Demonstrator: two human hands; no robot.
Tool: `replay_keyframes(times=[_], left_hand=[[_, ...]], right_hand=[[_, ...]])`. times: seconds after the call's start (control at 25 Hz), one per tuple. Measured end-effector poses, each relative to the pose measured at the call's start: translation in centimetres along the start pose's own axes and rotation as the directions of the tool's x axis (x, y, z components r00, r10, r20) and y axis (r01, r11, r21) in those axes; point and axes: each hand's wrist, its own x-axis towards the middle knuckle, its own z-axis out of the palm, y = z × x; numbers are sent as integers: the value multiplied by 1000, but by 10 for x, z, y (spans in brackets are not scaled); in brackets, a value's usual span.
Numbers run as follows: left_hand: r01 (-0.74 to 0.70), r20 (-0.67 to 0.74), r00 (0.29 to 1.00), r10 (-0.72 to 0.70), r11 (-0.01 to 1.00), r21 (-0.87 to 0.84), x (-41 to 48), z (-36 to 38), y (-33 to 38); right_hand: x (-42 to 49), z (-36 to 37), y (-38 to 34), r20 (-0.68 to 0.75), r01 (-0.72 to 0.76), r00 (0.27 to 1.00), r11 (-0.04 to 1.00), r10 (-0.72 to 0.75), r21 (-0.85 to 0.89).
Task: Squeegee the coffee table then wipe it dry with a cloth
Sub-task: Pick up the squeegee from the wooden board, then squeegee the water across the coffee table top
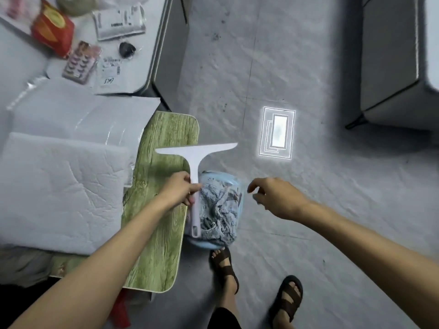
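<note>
White padding [59, 191] covering coffee table [166, 138], basin [204, 244] beside, possibly holding cloth [218, 210]

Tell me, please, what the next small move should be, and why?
Probably bring the squeegee leftward and lay its blade on the bare strip of the green table. The left hand grips the handle over the blue basin holding the cloth, the blade juts past the table's edge, and the right hand holds nothing.

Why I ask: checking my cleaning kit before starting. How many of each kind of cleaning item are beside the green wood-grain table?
white plastic squeegee: 1
light blue plastic basin: 1
grey fluffy cloth bundle in the basin: 1 (cannot tell if it is several cloths)
Total: 3
</note>
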Motion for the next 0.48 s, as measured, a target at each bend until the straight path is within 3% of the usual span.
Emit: replay_keyframes(times=[0.12, 0.28, 0.48], left_hand=[[-140, 58, 987, 151, 977, -162, -48, 21, 99], [-298, 97, 942, 323, 932, -207, -117, 56, 240], [-415, 94, 888, 450, 872, -260, -199, 111, 409]], right_hand=[[-58, -59, 12, -104, -2, 995, 1000, 4, 17], [-144, -154, 30, -279, 21, 960, 992, 15, 127], [-237, -273, 69, -387, 150, 922, 946, -28, 288]])
